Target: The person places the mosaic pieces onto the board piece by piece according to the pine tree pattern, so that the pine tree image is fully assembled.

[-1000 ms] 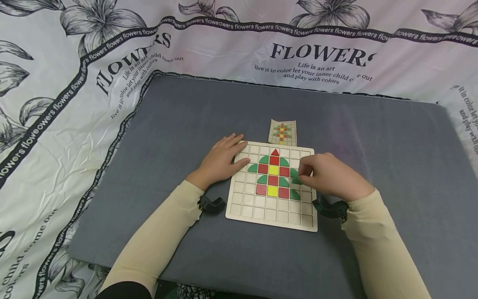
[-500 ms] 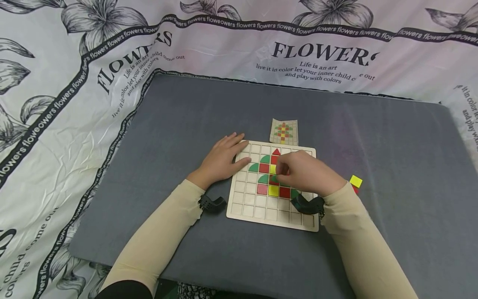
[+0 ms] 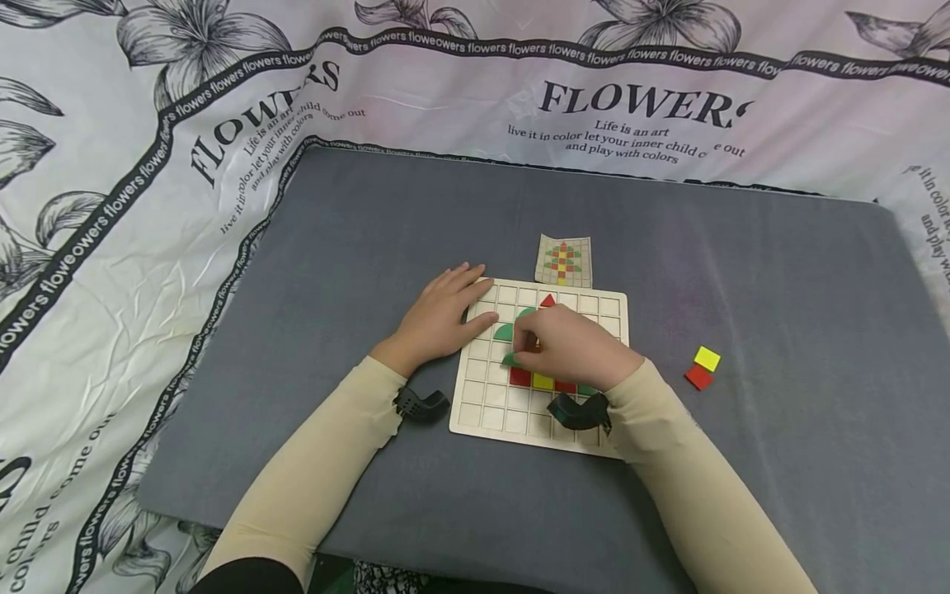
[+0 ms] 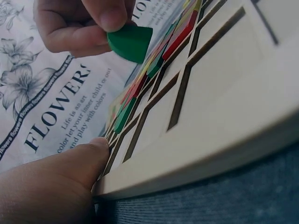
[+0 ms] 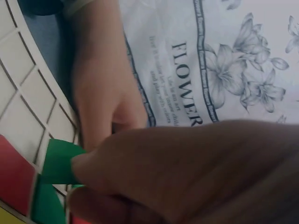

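Note:
A wooden grid board [image 3: 490, 407] lies on the grey table, with red, yellow and green tiles set in some of its squares. My right hand [image 3: 577, 345] pinches a green quarter-circle tile [image 4: 133, 43] between thumb and fingers. In the left wrist view that tile is held above the board's surface. Several tiles in the middle of the board are hidden beneath this hand in the head view. My left hand [image 3: 443, 318] rests on the board's upper left edge, fingers extended and thumb on the grid.
Just behind the board lies a small pattern card [image 3: 564, 261] printed with a coloured tile figure. To the right, a loose yellow square tile [image 3: 707, 359] touches a red square tile [image 3: 698, 378] on the table. A flower-printed sheet [image 3: 445, 99] borders the table's back and left.
My right hand has moved left across the board, from its right side to left of the middle. Its shift has uncovered the loose yellow and red tiles. My left hand stays put.

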A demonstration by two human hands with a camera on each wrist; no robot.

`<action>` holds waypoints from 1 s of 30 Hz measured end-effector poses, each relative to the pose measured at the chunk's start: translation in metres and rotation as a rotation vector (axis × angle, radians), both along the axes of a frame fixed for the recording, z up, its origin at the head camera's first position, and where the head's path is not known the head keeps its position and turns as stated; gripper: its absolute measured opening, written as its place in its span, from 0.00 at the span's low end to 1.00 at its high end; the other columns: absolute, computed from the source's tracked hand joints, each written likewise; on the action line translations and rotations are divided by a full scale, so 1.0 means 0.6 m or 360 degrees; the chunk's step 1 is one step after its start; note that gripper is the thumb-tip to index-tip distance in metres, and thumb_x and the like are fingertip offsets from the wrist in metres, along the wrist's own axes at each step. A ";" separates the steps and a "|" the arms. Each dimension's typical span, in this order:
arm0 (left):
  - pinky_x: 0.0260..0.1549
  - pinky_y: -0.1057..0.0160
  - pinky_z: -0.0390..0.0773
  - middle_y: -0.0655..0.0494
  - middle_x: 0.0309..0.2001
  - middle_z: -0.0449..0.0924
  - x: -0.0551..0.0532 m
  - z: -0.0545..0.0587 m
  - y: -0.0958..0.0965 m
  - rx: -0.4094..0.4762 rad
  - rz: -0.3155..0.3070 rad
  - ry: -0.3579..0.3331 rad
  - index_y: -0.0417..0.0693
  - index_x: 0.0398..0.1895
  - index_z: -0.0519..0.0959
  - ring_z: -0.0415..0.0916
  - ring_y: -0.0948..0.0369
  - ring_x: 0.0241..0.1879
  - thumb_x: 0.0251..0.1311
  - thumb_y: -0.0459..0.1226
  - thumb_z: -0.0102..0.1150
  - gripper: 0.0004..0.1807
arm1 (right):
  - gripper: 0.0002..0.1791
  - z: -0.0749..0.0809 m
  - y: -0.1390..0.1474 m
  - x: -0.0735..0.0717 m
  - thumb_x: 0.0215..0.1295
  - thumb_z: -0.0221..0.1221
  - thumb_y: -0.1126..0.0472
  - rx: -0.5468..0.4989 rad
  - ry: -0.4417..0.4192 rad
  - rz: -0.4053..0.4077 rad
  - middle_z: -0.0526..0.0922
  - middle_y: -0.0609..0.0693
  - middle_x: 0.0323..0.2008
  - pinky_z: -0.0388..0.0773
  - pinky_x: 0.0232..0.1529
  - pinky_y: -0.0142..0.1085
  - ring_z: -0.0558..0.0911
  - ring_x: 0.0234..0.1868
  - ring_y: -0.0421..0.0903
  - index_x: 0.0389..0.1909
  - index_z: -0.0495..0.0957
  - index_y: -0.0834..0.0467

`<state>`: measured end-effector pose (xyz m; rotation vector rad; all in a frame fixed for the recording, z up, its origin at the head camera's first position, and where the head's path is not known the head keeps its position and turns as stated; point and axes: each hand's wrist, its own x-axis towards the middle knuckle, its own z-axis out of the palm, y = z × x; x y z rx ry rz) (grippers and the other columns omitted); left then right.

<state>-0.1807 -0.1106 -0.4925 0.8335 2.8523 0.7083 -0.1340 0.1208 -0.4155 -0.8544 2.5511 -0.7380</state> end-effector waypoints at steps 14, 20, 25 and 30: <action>0.84 0.53 0.44 0.50 0.82 0.58 0.000 -0.001 0.000 -0.0001 0.0003 0.0006 0.51 0.81 0.67 0.48 0.52 0.84 0.78 0.57 0.53 0.35 | 0.11 -0.028 -0.012 0.005 0.68 0.68 0.61 -0.0037 0.0006 -0.0011 0.78 0.38 0.20 0.76 0.28 0.34 0.75 0.22 0.37 0.26 0.82 0.48; 0.84 0.54 0.44 0.51 0.82 0.58 0.000 -0.001 0.000 0.0005 -0.0004 0.0010 0.51 0.80 0.67 0.48 0.53 0.84 0.77 0.57 0.53 0.35 | 0.09 -0.029 -0.016 0.009 0.68 0.67 0.62 -0.0012 -0.0009 -0.0001 0.79 0.39 0.22 0.76 0.27 0.33 0.75 0.23 0.37 0.27 0.82 0.49; 0.84 0.54 0.43 0.51 0.83 0.57 -0.001 -0.004 -0.001 0.0003 -0.0012 0.0003 0.52 0.81 0.67 0.47 0.53 0.84 0.78 0.58 0.52 0.36 | 0.10 -0.033 -0.019 0.010 0.67 0.67 0.62 0.0020 -0.0018 0.0004 0.78 0.39 0.21 0.74 0.26 0.33 0.74 0.23 0.37 0.25 0.83 0.48; 0.84 0.54 0.43 0.51 0.83 0.57 0.001 -0.003 -0.002 0.0011 -0.0003 -0.0002 0.51 0.81 0.67 0.47 0.53 0.84 0.78 0.58 0.52 0.36 | 0.10 -0.036 -0.022 0.009 0.67 0.67 0.63 0.0022 0.0004 0.0020 0.78 0.38 0.21 0.73 0.26 0.32 0.74 0.23 0.37 0.25 0.85 0.48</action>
